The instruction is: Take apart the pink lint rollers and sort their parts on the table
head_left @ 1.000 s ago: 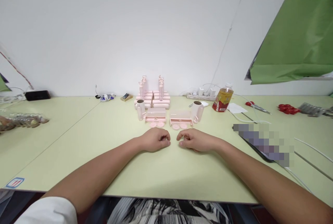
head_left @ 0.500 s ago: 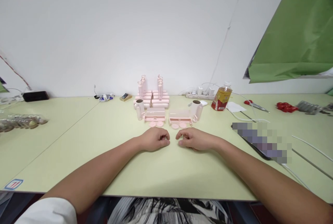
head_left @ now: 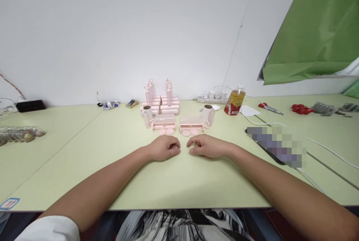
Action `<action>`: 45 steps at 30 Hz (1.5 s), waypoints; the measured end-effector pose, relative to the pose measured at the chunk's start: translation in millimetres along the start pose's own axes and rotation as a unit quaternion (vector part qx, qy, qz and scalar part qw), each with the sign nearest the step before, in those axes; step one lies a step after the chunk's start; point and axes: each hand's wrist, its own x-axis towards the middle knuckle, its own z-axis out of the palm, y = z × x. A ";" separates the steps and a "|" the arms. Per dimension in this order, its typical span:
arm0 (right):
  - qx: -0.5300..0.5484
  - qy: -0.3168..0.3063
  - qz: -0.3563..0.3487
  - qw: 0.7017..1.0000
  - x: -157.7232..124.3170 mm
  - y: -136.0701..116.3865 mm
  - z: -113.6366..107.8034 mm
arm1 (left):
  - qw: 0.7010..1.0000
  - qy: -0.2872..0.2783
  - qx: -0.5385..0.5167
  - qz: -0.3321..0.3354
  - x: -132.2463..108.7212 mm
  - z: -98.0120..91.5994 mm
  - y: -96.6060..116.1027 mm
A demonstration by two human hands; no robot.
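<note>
Two pairs of pink discs (head_left: 165, 132) lie flat on the pale green table (head_left: 84, 147), just in front of two pink trays (head_left: 164, 122) set side by side. Left hand (head_left: 164, 147) and right hand (head_left: 206, 146) rest on the table just short of the discs, not touching them. Both are loosely curled, fingers folded toward the thumbs, with nothing visible in either. They lie close together but apart. A pink cup (head_left: 147, 116) stands at each tray's outer end. Stacked pink bars (head_left: 161, 104) sit behind them. Farther right are an amber bottle (head_left: 235, 101) and red-handled scissors (head_left: 267, 108).
</note>
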 end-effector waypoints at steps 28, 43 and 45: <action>-0.032 0.009 -0.022 0.999 0.4 0.9 3.5 | 1.000 -0.001 0.002 0.005 -1.0 0.0 0.9; -0.155 0.466 -0.039 0.870 6.7 84.0 -89.1 | 1.000 0.007 0.002 0.015 -1.1 0.8 0.4; -0.158 0.438 -0.028 0.884 11.9 96.9 -88.3 | 1.000 0.006 0.002 0.017 -1.0 1.1 0.0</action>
